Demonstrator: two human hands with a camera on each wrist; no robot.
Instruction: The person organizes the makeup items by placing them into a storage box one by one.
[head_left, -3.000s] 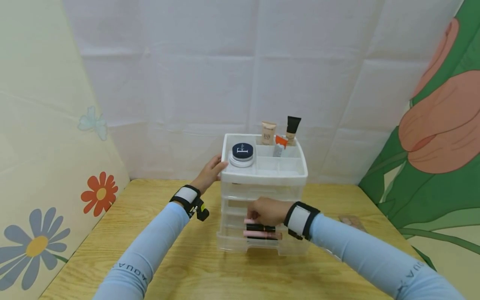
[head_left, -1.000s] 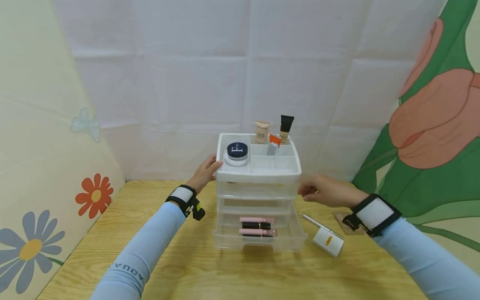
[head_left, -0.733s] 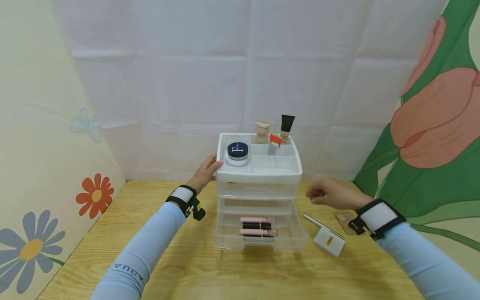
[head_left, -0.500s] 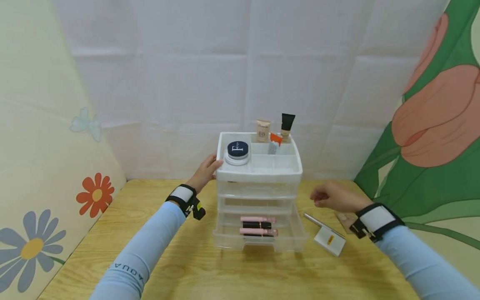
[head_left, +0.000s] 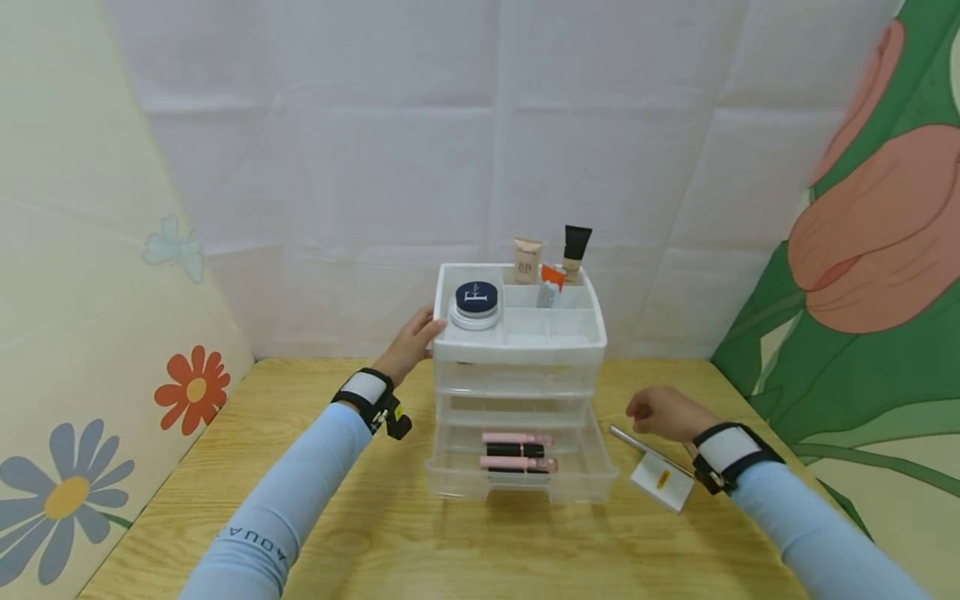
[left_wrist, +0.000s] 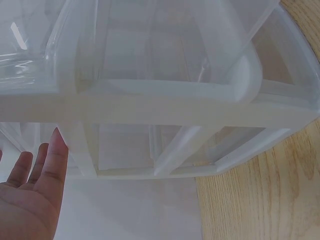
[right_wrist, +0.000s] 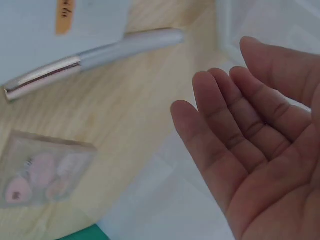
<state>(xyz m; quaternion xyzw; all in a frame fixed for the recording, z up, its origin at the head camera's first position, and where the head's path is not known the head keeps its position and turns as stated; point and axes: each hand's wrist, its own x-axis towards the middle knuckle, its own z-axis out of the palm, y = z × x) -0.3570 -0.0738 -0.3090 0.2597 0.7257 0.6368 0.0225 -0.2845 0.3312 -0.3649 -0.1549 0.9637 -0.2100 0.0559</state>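
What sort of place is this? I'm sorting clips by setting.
Probably a staged recording corner, not a real room: a wooden table, cartoon flower backdrops and a creased white sheet surround a clear cosmetics organizer.

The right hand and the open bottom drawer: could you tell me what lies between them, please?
In the head view, only bare wooden table separates the right hand from the open bottom drawer; the silver pen lies just below.

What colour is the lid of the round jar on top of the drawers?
The round jar has a dark navy lid with a white letter on it. The head view shows it best.
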